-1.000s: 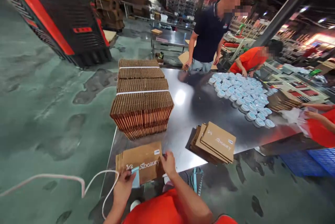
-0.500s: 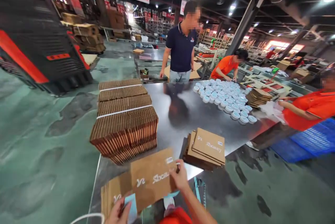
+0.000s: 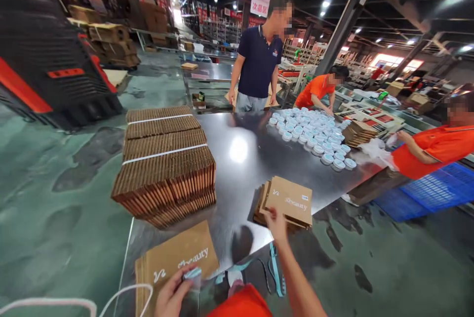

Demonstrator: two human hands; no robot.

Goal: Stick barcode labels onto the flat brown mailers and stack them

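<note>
At the table's near edge my left hand pinches a small pale-blue and clear label strip. Beneath and beside it lies a stack of flat brown cardboard boxes printed with white lettering, the top one showing no label. My right hand, slightly blurred, reaches to the second pile and has its fingers closed at the near left corner of the top flat cardboard box. That box carries a small white label at its upper right.
A strapped bundle of flat cardboard stands on the left of the metal table. Many round pale-blue-topped tubs cover its far right. A person in navy stands opposite; people in orange work at right. A white cable loops near left.
My right hand has carried the labelled flat cardboard box from the left stack to the right pile. My left hand has stayed near the left stack with the label strip.
</note>
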